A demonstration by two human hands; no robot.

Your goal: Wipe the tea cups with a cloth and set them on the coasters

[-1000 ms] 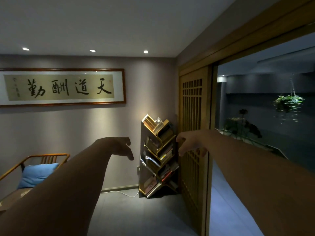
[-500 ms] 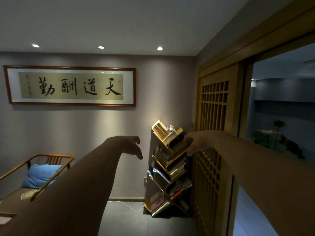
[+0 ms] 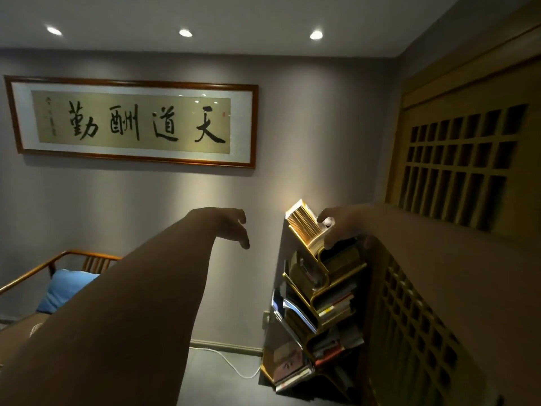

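Dim grey wall (image 3: 307, 142) ahead; left hand (image 3: 227, 225) at twelve o'clock, fingers loosely curled, empty; right hand (image 3: 342, 225) at one o'clock, fingers drooping loosely before bookshelf (image 3: 319, 288).

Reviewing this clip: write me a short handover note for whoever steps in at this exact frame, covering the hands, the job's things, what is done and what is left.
Left hand: held out in the air, fingers loosely curled, holding nothing.
Right hand: held out in front of the top of the tree-shaped bookshelf; whether it touches it, I cannot tell. It holds nothing.
Job's things: no cups, cloth or coasters in view; the camera faces a wall with framed calligraphy, a wooden lattice door and a bench with a blue cushion.
Done: nothing that shows.
Left: find the cups, wipe them, set them on coasters.
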